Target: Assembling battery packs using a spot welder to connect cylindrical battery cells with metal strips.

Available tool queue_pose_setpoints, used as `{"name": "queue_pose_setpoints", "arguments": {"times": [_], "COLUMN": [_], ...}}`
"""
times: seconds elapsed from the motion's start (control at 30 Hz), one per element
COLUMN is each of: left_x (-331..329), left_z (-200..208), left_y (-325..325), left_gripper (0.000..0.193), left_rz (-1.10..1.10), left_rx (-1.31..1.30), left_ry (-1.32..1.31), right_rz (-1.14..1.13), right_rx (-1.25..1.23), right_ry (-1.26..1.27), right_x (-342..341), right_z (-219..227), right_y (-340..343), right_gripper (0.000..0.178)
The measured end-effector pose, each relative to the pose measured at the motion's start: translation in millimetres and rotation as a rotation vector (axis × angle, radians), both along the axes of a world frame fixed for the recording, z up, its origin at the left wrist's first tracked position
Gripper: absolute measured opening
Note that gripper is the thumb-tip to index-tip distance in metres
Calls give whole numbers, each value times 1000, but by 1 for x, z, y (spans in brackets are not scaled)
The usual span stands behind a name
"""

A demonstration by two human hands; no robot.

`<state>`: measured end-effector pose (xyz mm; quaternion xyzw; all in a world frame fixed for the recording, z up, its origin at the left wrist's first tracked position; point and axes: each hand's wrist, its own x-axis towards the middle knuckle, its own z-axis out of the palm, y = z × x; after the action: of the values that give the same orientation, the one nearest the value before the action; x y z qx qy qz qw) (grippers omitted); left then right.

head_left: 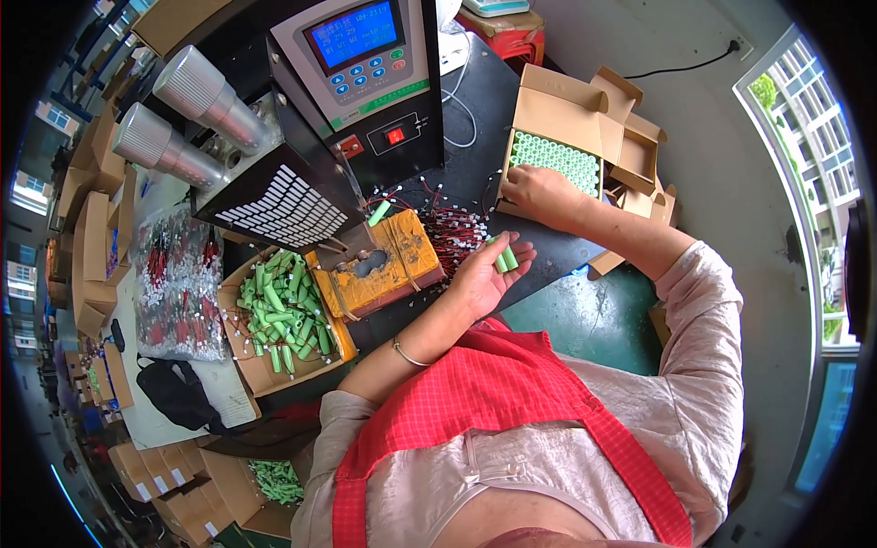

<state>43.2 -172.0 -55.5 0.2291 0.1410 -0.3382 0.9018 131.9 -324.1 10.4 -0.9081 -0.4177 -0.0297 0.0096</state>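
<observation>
Black desk (493, 96) bore a box (557, 100) at one o'clock from the left hand (480, 283), which gripped cells (505, 259); the right hand (545, 194) met boxed cells (565, 159), grip unclear.

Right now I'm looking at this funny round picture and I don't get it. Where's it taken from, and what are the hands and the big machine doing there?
It's taken from a camera on the person's head, looking down. Its wide lens bends straight edges, so everything looks curved.

Those are the person's own bare hands. The left hand holds a few green tubes. The right hand is at an open cardboard box full of neat rows of pale green tubes; I can't tell if it grips one.

The tall black machine has a blue screen and buttons. In front sits an orange block. Nearby on the black table are red and black wires, and another box holds loose green tubes.
</observation>
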Motion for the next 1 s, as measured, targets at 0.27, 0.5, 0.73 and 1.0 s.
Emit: {"name": "queue_pose_setpoints", "arguments": {"times": [0.27,0.5,0.73,1.0], "left_x": [3,-15,-45,-81], "left_z": [11,6,20,31], "left_y": [8,9,20,73], "left_gripper": [22,24,15,17], "left_rz": [14,-28,-176,49], "left_rx": [-203,4,97,514], "left_ry": [54,11,-62,-409], "right_rz": [102,-15,-206,-310], "right_rx": [223,564,-107,706], "right_ry": [33,366,215,762], "right_x": [-55,-17,43,7], "right_z": [37,22,-48,19], "right_y": [-2,30,66,56], "right_gripper": [17,17,17,10]}}
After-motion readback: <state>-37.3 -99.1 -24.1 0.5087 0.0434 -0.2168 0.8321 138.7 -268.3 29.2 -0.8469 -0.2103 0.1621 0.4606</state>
